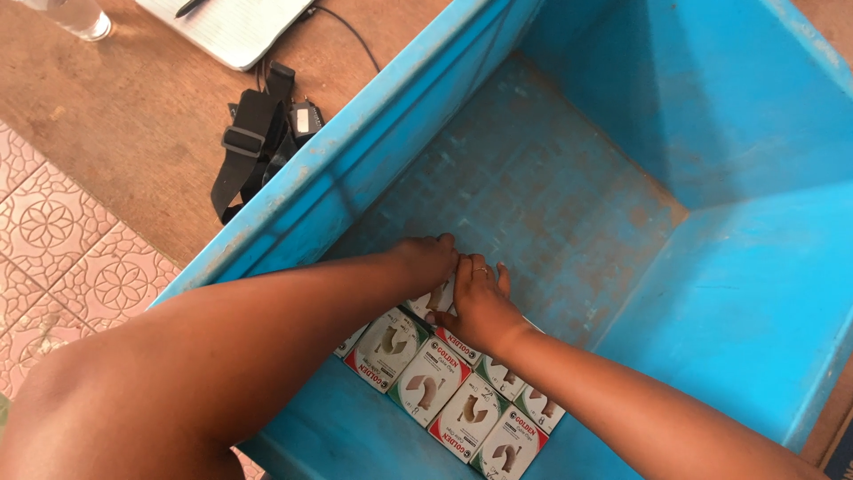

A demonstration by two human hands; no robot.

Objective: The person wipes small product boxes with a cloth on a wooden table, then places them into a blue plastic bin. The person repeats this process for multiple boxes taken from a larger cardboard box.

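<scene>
Left edge: patterned floor tiles (53,240), then a wooden table (133,116) with a black strap (253,142), a white notebook (235,27) and a clear bottle (75,16) at the top. Big blue crate (755,293) fills the rest, floor mostly bare. Left hand (428,260) reaches in from the near-left wall, fingers curled down over one small white-and-red box (435,298); the grip itself is hidden, cannot tell if it is closed on it. Right hand (480,307), ring on one finger, lies flat and narrow just beside it, touching the same box from the right. The two hands meet fingertip to fingertip. Row of boxes (462,400) runs diagonally from under the hands toward the near-right corner, long axis along the near wall, boxes touching each other. Held box sits at the far-left end of that row; both hands equally near.
</scene>
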